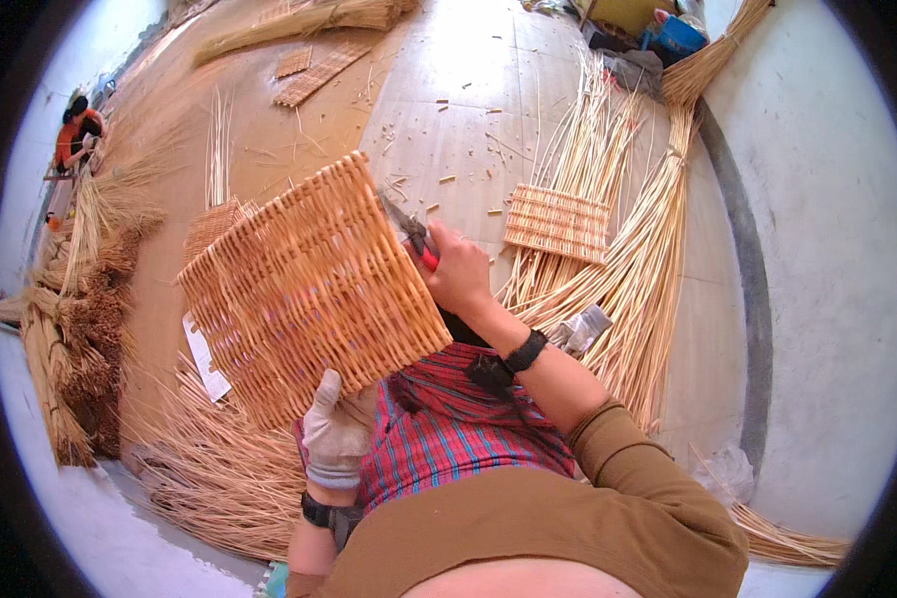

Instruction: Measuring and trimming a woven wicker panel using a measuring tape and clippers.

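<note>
A square woven wicker panel (304, 284) is held tilted up in front of me. My left hand (334, 434), in a whitish glove, grips its lower edge with the thumb on the front. My bare right hand (456, 267) is closed on red-handled shears (409, 225), whose dark blades point up beside the panel's right edge; whether they touch it I cannot tell. A red and blue striped cloth (468, 409) lies over my lap below the panel.
Long rod bundles (648, 299) lie right, with a smaller panel (556, 221) on them. Loose rods (209, 468), stacked bundles (80, 359) and woven pieces (324, 72) lie around. A co-worker (78, 140) sits far left. A wall (817, 249) bounds the right; offcuts dot the floor (419, 120).
</note>
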Demonstrator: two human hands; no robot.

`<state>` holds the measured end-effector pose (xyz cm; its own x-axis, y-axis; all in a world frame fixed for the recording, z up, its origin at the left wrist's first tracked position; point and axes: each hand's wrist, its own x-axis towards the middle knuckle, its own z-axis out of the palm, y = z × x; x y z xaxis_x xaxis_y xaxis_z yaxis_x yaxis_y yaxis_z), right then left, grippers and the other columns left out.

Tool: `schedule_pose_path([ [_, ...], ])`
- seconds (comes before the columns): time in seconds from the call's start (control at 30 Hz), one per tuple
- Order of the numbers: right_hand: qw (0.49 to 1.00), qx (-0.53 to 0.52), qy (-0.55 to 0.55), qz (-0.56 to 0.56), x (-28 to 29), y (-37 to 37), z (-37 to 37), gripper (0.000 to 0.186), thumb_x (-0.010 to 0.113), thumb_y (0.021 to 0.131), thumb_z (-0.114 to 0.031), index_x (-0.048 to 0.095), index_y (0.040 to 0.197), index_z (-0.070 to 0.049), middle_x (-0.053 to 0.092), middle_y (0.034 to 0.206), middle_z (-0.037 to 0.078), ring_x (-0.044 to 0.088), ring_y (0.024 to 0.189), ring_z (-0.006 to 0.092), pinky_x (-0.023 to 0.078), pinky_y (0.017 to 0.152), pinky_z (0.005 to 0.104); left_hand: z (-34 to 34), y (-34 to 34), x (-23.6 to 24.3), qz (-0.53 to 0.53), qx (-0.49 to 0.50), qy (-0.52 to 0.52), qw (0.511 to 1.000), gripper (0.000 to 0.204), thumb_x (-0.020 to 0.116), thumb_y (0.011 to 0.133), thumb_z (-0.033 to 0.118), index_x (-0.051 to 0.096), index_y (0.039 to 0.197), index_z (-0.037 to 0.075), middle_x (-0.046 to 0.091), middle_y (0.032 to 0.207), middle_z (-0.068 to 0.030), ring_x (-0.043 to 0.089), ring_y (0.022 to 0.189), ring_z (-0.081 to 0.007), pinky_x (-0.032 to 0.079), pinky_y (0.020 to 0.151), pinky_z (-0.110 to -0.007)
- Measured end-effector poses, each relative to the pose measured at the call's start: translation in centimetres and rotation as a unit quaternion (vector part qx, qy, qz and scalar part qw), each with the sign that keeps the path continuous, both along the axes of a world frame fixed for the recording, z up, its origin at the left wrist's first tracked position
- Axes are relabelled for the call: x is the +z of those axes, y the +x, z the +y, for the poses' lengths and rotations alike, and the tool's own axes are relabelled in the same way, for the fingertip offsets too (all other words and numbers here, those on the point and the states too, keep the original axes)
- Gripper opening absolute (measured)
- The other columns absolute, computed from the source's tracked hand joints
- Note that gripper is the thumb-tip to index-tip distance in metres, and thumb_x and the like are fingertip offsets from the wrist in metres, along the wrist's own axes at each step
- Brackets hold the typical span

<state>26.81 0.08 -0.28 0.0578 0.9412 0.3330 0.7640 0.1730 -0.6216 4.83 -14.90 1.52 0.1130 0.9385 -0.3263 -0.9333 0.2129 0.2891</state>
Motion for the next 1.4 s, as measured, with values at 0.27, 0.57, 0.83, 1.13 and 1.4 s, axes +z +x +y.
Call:
schedule_pose_path([
  [0.27, 0.955, 0.080, -0.095, 0.269, 0.4, -0.6, -0.8, 0.042, 0.064, 0.096, -0.045, 0.060, 0.112, -0.006, 0.069, 0.090, 0.023, 0.066, 0.087, 0.0456, 0.053, 0.076, 0.0482, -0.6, 0.1, 0.9, 0.035, -0.010, 0.032, 0.999, 0.058, 0.062, 0.099, 0.006, 0.036, 0.150, 0.001, 0.048, 0.150, -0.0197, 0.049, 0.139, -0.0339, 0.047, 0.114, -0.051],
  [0.57, 0.952, 0.100, -0.009, 0.288, 0.6, -0.5, 0.9, 0.062, 0.067, 0.091, -0.038, 0.049, 0.139, -0.003, 0.063, 0.120, 0.027, 0.057, 0.116, 0.0450, 0.045, 0.100, 0.0478, -1.4, 0.0, 0.7, 0.063, -0.045, 0.024, 0.997, 0.062, 0.067, 0.096, 0.007, 0.036, 0.150, 0.002, 0.050, 0.149, -0.0195, 0.050, 0.138, -0.0339, 0.050, 0.113, -0.049],
  [0.83, 0.972, 0.045, -0.045, 0.228, -1.2, -0.5, 1.2, 0.057, 0.070, 0.087, -0.049, 0.056, 0.122, -0.005, 0.067, 0.096, 0.024, 0.065, 0.093, 0.0458, 0.051, 0.078, 0.0505, -1.2, -0.2, -0.2, 0.052, -0.066, 0.023, 0.996, 0.061, 0.065, 0.097, 0.004, 0.037, 0.151, 0.005, 0.049, 0.150, -0.0193, 0.048, 0.140, -0.0355, 0.049, 0.113, -0.053],
  [1.13, 0.985, -0.005, -0.092, 0.147, -1.0, 0.6, 1.9, 0.047, 0.064, 0.095, -0.052, 0.064, 0.098, -0.005, 0.064, 0.070, 0.020, 0.065, 0.072, 0.0444, 0.050, 0.065, 0.0505, -0.9, 0.3, 0.2, 0.057, -0.042, 0.020, 0.997, 0.059, 0.060, 0.100, 0.007, 0.035, 0.154, 0.005, 0.045, 0.154, -0.0171, 0.046, 0.141, -0.0347, 0.042, 0.118, -0.053],
  [1.4, 0.848, 0.038, -0.173, 0.500, -2.7, 7.5, -3.2, 0.033, 0.068, 0.099, -0.039, 0.068, 0.100, -0.006, 0.056, 0.065, -0.005, 0.053, 0.059, 0.0061, 0.042, 0.055, 0.0255, 0.0, 5.1, -2.2, -0.128, -0.247, -0.049, 0.959, 0.059, 0.058, 0.103, 0.035, 0.042, 0.146, -0.002, 0.057, 0.141, -0.0213, 0.058, 0.129, -0.0355, 0.049, 0.110, -0.051],
])
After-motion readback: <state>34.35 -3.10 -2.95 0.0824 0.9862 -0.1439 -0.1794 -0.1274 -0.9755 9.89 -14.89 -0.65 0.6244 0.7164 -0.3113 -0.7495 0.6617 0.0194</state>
